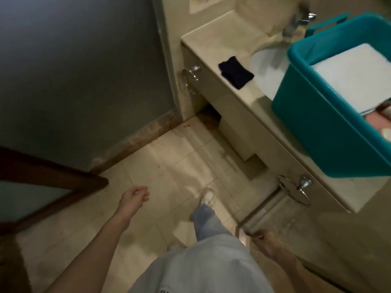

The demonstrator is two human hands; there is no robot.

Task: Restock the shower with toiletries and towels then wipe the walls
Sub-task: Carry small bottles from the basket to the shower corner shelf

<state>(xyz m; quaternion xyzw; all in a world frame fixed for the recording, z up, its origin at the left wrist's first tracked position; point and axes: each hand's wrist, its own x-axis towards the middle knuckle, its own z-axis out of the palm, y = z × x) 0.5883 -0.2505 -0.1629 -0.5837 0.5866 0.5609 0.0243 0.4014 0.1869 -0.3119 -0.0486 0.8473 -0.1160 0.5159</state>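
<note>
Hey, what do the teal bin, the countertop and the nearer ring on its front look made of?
The teal bin: likely plastic, uniform colour, smooth moulded walls. The countertop: probably polished stone or a look-alike, beige with soft sheen. The nearer ring: shiny metal, perhaps chrome-plated, given bright reflections.

One teal bin (317, 132), two towel rings (191, 78) (296, 190)

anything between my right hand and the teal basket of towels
Nothing visible blocks it. The right hand hangs low beside the beige vanity; the teal plastic basket sits up on its countertop. Only a chrome towel ring juts out between them.
</note>
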